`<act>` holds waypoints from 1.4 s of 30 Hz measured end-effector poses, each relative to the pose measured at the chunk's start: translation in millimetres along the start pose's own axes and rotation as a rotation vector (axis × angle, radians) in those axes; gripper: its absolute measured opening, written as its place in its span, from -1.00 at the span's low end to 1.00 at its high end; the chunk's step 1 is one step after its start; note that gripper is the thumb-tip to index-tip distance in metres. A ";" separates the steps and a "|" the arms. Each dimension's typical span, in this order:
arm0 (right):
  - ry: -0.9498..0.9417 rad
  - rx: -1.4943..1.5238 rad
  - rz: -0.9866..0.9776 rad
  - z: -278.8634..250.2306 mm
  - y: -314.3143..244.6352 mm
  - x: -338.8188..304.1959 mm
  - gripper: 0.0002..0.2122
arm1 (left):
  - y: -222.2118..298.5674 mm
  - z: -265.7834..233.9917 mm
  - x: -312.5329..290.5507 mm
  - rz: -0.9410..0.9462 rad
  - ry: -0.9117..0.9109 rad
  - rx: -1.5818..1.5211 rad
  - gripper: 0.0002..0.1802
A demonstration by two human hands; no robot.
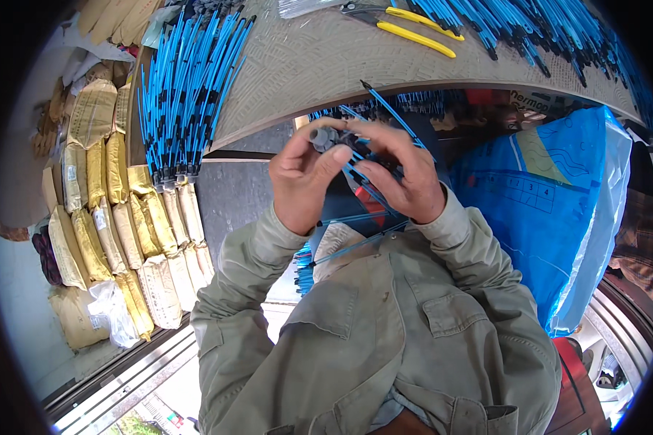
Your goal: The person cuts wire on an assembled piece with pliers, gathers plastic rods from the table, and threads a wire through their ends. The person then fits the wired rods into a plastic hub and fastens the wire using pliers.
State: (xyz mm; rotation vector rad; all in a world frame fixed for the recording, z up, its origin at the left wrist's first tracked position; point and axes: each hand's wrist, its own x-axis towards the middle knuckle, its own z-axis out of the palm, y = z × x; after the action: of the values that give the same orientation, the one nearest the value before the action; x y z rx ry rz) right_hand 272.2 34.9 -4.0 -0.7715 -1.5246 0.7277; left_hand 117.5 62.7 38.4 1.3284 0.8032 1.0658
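My left hand point(305, 174) is closed, thumb and fingers pinching a small grey plastic fitting point(323, 138) with a round end. Just beside it, my right hand point(408, 172) is curled round dark parts joined to thin blue tubes, some tipped in black. One blue tube point(395, 114) sticks out past the right fingers toward the table. More thin blue tubes point(355, 217) lie below the hands, across my lap. Fingers partly cover where the grey fitting and the dark parts meet, so I cannot tell whether they are joined.
Ahead is a patterned tabletop point(297, 80) with a bundle of blue tubes point(185, 94) at its left, yellow-handled cutters point(417, 38) and a large pile of blue tubes point(515, 29). Yellow and tan packets point(127, 232) are stacked at left. A big blue plastic bag point(530, 210) stands at right.
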 end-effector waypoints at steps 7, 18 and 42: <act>0.336 -0.148 0.022 20.1 6.5 -22.6 -0.61 | -4.3 -5.1 5.0 -0.039 0.051 0.004 -0.70; 0.114 -0.105 -0.036 3.3 22.0 -15.2 -0.68 | -5.3 -7.7 4.9 -0.037 0.077 -0.003 -0.66; -0.114 0.228 0.180 -12.8 23.1 -2.2 -0.79 | -5.7 9.7 -2.5 -0.049 0.060 0.068 -0.70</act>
State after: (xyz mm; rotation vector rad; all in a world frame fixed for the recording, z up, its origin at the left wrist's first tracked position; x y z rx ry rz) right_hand 286.5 46.7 -22.9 -0.7097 -1.4539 1.0758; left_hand 126.4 57.3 33.5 1.3319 0.9191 1.0525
